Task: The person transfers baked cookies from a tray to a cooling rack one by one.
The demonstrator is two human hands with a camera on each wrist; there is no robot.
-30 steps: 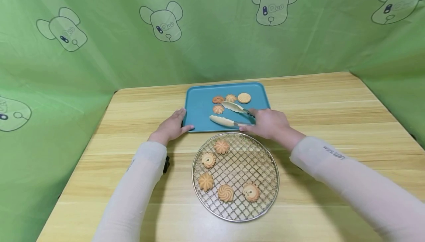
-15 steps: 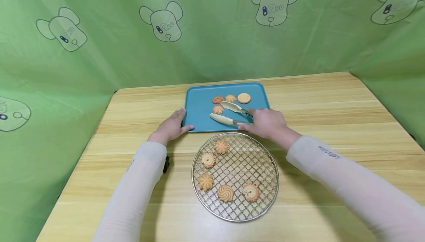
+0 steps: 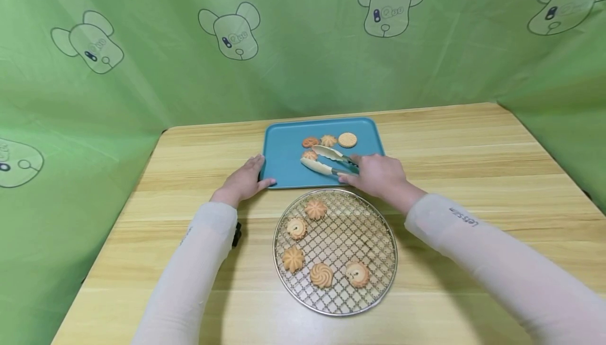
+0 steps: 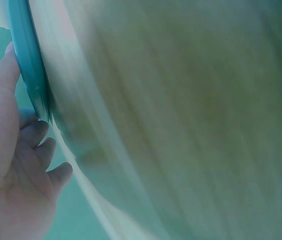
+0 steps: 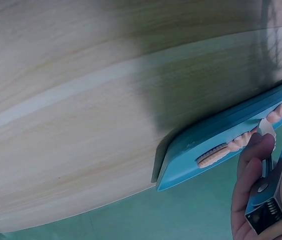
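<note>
My right hand (image 3: 381, 175) grips a pair of tongs (image 3: 318, 166) with pale, scalloped tips, reaching over the blue tray (image 3: 281, 148). Between the parted tips lies a small flower-shaped cookie (image 3: 309, 154), partly covered by them. Behind it on the tray are a browner cookie (image 3: 310, 142), a ridged cookie (image 3: 328, 140) and a round flat biscuit (image 3: 347, 140). My left hand (image 3: 243, 179) holds the tray's front left corner, thumb over the rim and fingers along the side. In the right wrist view, the spring end of the tongs (image 5: 268, 212) shows in the palm.
A round wire cooling rack (image 3: 347, 240) stands in front of the tray on the wooden table (image 3: 454, 176). Several cookies lie on it, among them a swirl cookie (image 3: 322, 275) and a bear-faced cookie (image 3: 357, 274). A green curtain (image 3: 303, 82) hangs behind the table.
The tongs' tips have drawn closer together around the small flower-shaped cookie, the near tip moving up toward it. My right hand has shifted slightly left. The left hand has stayed put.
</note>
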